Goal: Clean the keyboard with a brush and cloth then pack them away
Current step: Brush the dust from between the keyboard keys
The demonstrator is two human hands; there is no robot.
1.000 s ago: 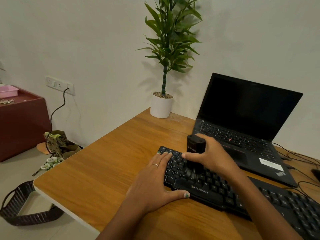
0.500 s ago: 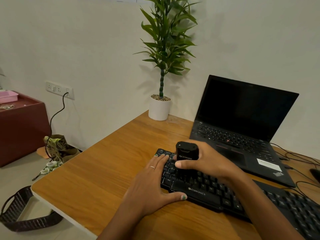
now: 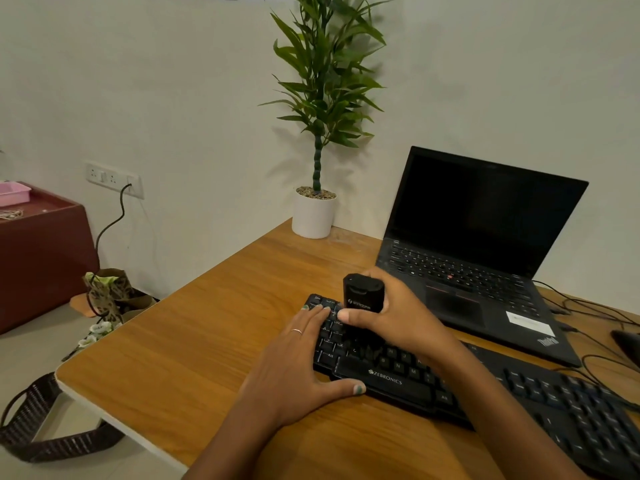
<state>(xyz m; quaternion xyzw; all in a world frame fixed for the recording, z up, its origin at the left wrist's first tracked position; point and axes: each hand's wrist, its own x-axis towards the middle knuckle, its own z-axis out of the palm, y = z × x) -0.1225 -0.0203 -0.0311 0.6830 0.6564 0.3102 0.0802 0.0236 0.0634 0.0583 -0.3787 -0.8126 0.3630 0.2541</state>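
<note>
A black Zebronics keyboard (image 3: 398, 381) lies along the front of the wooden desk (image 3: 194, 344). My right hand (image 3: 398, 317) grips an upright black brush (image 3: 362, 294), its dark bristles pressed down on the keys near the keyboard's left end. My left hand (image 3: 298, 362) rests flat on that left end, fingers straight across the keys and thumb along the front edge. No cloth is in view.
An open black laptop (image 3: 485, 244) stands behind the keyboard, with cables (image 3: 588, 317) trailing to its right. A potted plant (image 3: 313, 213) stands at the desk's back edge. On the floor at left are a woven basket (image 3: 31, 427), a paper bag (image 3: 104, 292) and a maroon cabinet (image 3: 38, 251).
The brush and my right hand have slid left along the keys toward the keyboard's left end. My left hand has kept its place on the keyboard.
</note>
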